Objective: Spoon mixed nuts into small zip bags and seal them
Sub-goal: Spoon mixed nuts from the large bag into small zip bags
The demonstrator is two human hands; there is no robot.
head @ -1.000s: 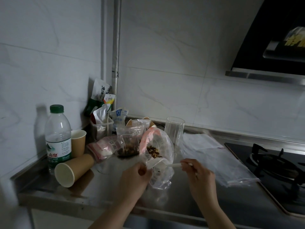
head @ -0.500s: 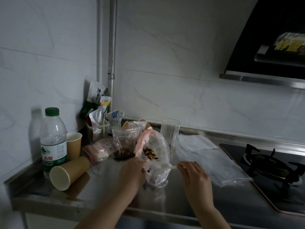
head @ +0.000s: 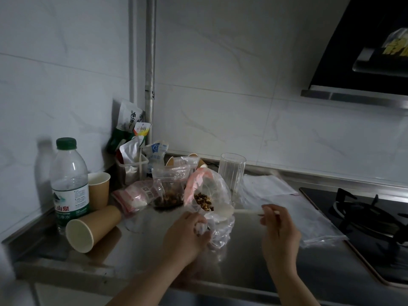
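A large clear plastic bag of mixed nuts [head: 204, 200] with a pink printed side stands open in the middle of the steel counter. My left hand [head: 187, 234] grips a small clear zip bag [head: 217, 230] at its crumpled mouth, just in front of the big bag. My right hand [head: 279, 226] pinches the handle of a white plastic spoon [head: 239, 211], whose bowl lies at the small bag's opening. Behind stands another small zip bag holding nuts [head: 169, 191].
A water bottle [head: 68, 184], an upright paper cup [head: 98, 189] and a toppled paper cup [head: 91, 228] are at the left. An empty glass [head: 231, 171] stands behind. Flat clear zip bags [head: 284, 206] lie at right, beside the gas hob [head: 373, 219]. Snack packets crowd the corner.
The spoon has drawn back to the right, out of the big bag's mouth. My left hand has bunched the small bag lower on the counter.
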